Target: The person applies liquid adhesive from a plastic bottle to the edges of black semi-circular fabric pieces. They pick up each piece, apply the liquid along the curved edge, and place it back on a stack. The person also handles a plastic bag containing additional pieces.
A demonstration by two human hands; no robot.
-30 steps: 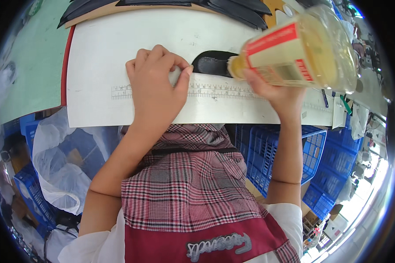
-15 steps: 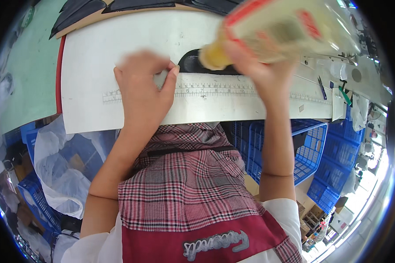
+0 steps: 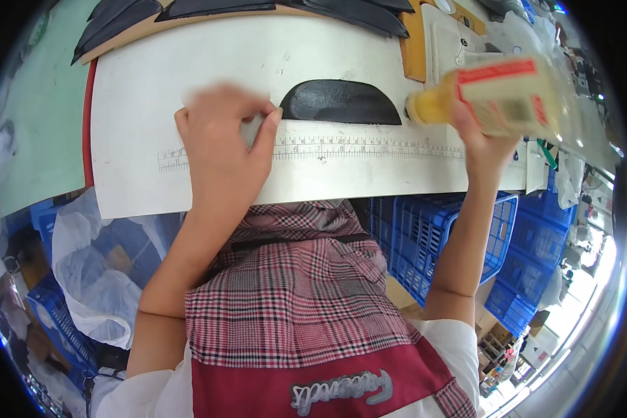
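A black half-moon-shaped piece (image 3: 341,102) lies flat on the white work board (image 3: 188,52), its straight edge just above a printed ruler scale (image 3: 355,148). Its upper face looks glossy. My left hand (image 3: 224,136) is closed at the left tip of this piece, thumb and finger pinching the corner. To the right, my right hand (image 3: 482,139) grips a clear bottle (image 3: 505,97) of yellowish liquid with a red-edged label. The bottle is tipped on its side, its dark-ended mouth pointing left, just off the piece's right end.
More black pieces (image 3: 216,7) rest in a row on a tan strip along the far edge. A wooden block (image 3: 412,45) stands at the back right. Blue crates (image 3: 425,244) and a plastic-lined blue bin (image 3: 94,279) sit below the near edge. A green surface (image 3: 45,132) adjoins on the left.
My right hand and the bottle have moved right, off the black piece, whose whole surface now shows. My left hand has kept its hold at the left tip.
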